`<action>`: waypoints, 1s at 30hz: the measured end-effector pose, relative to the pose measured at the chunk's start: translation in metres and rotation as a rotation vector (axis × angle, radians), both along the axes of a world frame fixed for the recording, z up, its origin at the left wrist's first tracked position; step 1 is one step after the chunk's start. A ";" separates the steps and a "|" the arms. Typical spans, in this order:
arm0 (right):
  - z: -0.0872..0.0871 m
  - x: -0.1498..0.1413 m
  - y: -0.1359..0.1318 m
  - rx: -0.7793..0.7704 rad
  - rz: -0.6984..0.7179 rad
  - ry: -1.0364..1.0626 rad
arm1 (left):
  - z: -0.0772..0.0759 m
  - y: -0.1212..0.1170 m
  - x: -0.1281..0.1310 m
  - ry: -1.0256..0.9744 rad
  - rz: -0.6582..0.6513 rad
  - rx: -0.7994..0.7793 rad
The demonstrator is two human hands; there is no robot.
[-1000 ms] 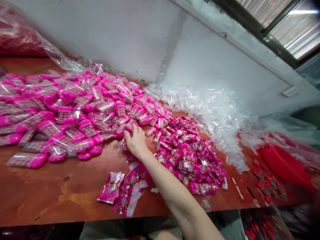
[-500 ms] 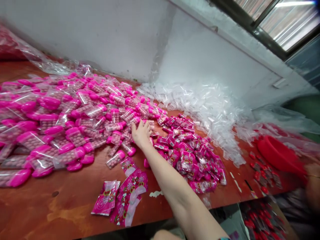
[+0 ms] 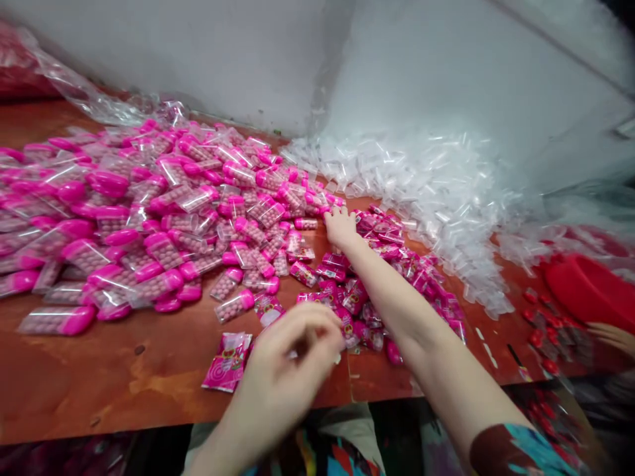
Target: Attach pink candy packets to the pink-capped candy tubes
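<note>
My right hand [image 3: 340,225] reaches to where the bottle pile meets the packet pile, fingers spread and lying down over the items. Just left of it spreads a big heap of clear little bottles with bright pink caps [image 3: 163,250], full of pale pink balls. Beneath and right of my right forearm lie shiny pink printed sachets [image 3: 354,297]. My left hand [image 3: 297,350] hovers nearer me above the table edge, fingers curled toward the thumb and slightly blurred; whatever it holds, if anything, is hidden. Beside it a flat pink sachet [image 3: 227,362] rests on the table.
A heap of clear plastic pieces [image 3: 426,192] runs along the wall [image 3: 238,53]. At right are a red basin [image 3: 590,291], small red-capped items [image 3: 553,334] and another person's hand [image 3: 612,336]. The brown tabletop [image 3: 163,383] ends close to my lap.
My right hand has moved right, from the bottles to the edge of the sachet pile. My left hand has come into view. Several bottles now lie where the right hand was. The view has shifted.
</note>
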State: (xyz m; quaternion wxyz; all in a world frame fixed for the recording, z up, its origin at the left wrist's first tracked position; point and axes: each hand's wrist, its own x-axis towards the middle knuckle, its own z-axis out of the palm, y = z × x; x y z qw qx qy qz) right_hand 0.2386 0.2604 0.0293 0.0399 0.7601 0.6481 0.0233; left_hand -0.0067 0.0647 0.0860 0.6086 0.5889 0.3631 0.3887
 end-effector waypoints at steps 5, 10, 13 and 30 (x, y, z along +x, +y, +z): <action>0.008 0.007 -0.023 -0.048 0.185 -0.010 | -0.033 0.097 0.033 0.697 0.009 0.467; 0.047 0.033 -0.069 -0.171 0.274 0.046 | -0.056 0.163 0.059 0.941 -0.053 0.928; 0.064 0.049 -0.072 -0.357 0.292 0.283 | -0.071 0.189 0.071 1.001 -0.159 0.986; -0.013 -0.005 0.035 -0.175 -0.027 0.100 | -0.078 0.223 0.039 1.053 -0.264 1.240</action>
